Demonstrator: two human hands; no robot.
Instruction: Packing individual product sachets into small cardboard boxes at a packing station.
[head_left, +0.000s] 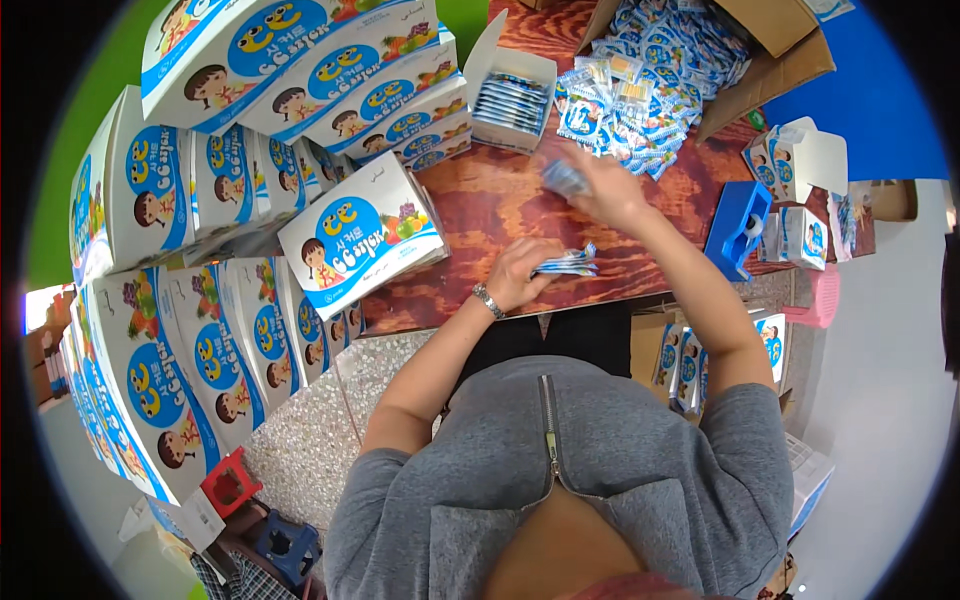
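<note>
My left hand [518, 276], with a watch at its wrist, is closed on a small stack of blue-and-white sachets [568, 263] close to the table's front edge. Farther out, my right hand [606, 190] is smeared by motion, with blue-and-white sachets [565, 179] in its fingers. How many it holds is too blurred to tell. Just beyond it stands an open white carton [497, 134] with a row of sachets [510, 100] inside. Beside that carton, a heap of loose sachets [640, 100] spills onto the red wood-patterned table [450, 290] from a cardboard box [775, 85].
Printed white cartons [150, 180] are stacked high along the left. One carton [360, 235] lies at the table's left edge. A blue tape dispenser [737, 230] and small open boxes [795, 165] stand on the right. Below the table, right, a box [690, 365] holds more packs.
</note>
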